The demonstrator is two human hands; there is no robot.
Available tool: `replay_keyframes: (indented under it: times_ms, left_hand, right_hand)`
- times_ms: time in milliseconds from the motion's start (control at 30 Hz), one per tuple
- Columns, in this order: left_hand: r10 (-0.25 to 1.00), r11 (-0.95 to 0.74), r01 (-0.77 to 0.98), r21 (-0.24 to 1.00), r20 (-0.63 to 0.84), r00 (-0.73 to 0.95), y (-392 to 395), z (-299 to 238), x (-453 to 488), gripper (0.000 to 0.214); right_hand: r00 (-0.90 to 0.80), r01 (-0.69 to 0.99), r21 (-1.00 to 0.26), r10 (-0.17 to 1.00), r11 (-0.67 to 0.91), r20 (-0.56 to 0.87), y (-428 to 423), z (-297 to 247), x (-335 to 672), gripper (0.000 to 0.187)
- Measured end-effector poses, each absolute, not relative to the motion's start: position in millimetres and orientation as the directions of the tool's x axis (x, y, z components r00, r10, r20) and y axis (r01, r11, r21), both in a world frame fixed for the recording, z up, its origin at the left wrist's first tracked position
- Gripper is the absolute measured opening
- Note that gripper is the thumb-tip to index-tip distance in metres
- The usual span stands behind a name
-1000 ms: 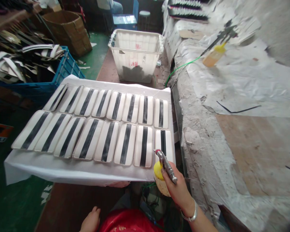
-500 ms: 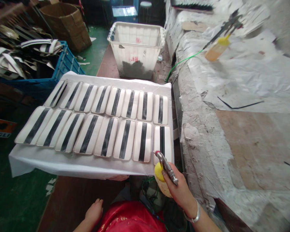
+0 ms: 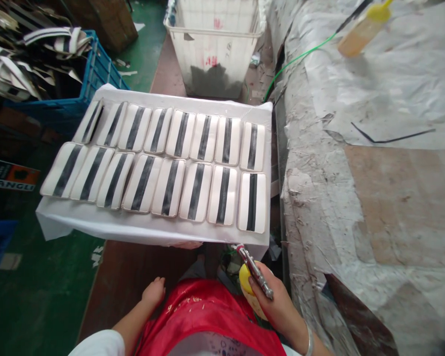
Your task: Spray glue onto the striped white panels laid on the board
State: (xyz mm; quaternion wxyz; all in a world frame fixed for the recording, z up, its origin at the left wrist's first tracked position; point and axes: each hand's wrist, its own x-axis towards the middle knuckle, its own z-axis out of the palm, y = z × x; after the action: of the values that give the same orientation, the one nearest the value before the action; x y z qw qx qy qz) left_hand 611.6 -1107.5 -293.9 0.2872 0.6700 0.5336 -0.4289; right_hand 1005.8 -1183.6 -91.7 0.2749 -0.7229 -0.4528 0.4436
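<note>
Head view. Spray gun (image 3: 252, 269) with yellow-capped bottle (image 3: 257, 304) — the right hand (image 3: 276, 302) is gripping it, fingers wrapped round, just off the near right corner of the bench (image 3: 133, 231). Left hand (image 3: 155, 292) — hanging before the bench's near edge, nothing showing in it; how far open, cannot tell. Striped panels (image 3: 169, 187) — lying in two rows on the bench. Step, by judgement: holding the spray gun clear of the panels; working over them would be calling for bringing it across the bench's near edge.
</note>
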Motion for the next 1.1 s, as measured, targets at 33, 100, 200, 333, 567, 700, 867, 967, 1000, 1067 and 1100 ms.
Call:
replay_keyframes:
  times_ms: [33,100,200,333,567,700,867,967,1000,1067,1100]
  left_hand:
    - [0.469,-0.262,0.962,-0.073,-0.881,0.061,-1110.0,-294.3,611.4,0.043]
    - [0.473,-0.259,0.963,-0.071,-0.879,0.062,-1115.0,-296.1,610.7,0.044]
    - [0.476,-0.260,0.963,-0.074,-0.877,0.061,-1121.2,-299.2,609.5,0.043]
    - [0.481,-0.263,0.962,-0.073,-0.874,0.065,-1126.8,-297.8,609.9,0.041]
    - [0.496,-0.251,0.964,-0.091,-0.867,0.047,-1136.0,-289.7,616.2,0.041]
    - [0.491,-0.251,0.965,-0.077,-0.869,0.059,-1139.0,-290.0,621.3,0.042]
    - [0.501,-0.234,0.970,-0.066,-0.863,0.062,-1143.6,-291.9,623.1,0.039]
    - [0.506,-0.220,0.974,-0.055,-0.860,0.065,-1147.5,-292.7,621.2,0.039]
    - [0.505,-0.214,0.976,-0.051,-0.861,0.065,-1148.9,-292.9,620.4,0.039]
    - [0.502,-0.193,0.980,-0.051,-0.863,0.054,-1151.7,-293.3,619.3,0.040]
    - [0.500,-0.182,0.982,-0.054,-0.865,0.045,-1153.1,-293.4,619.1,0.041]
  right_hand:
    - [0.192,0.412,-0.802,0.902,-0.431,-0.386,-1186.4,-92.4,1003.2,0.029]
    - [0.178,0.414,-0.823,0.921,-0.389,-0.346,-1189.9,-94.1,998.3,0.028]
    - [0.146,0.406,-0.851,0.942,-0.335,-0.301,-1192.3,-96.3,993.0,0.027]
    - [0.159,0.409,-0.840,0.934,-0.357,-0.319,-1198.5,-97.1,995.7,0.028]
    - [0.261,0.445,-0.779,0.897,-0.441,-0.358,-1213.2,-94.6,1013.6,0.029]
    - [0.221,0.432,-0.797,0.907,-0.421,-0.359,-1209.2,-92.1,1012.9,0.028]
    - [0.117,0.404,-0.852,0.942,-0.333,-0.313,-1195.3,-90.8,1006.4,0.025]
    - [0.141,0.418,-0.844,0.942,-0.336,-0.306,-1187.8,-94.4,1008.6,0.024]
    - [0.160,0.423,-0.837,0.938,-0.346,-0.307,-1185.8,-96.1,1010.9,0.024]
    - [0.195,0.432,-0.829,0.934,-0.355,-0.298,-1181.8,-99.4,1017.7,0.024]
    - [0.206,0.439,-0.829,0.936,-0.348,-0.285,-1179.6,-100.5,1021.8,0.024]
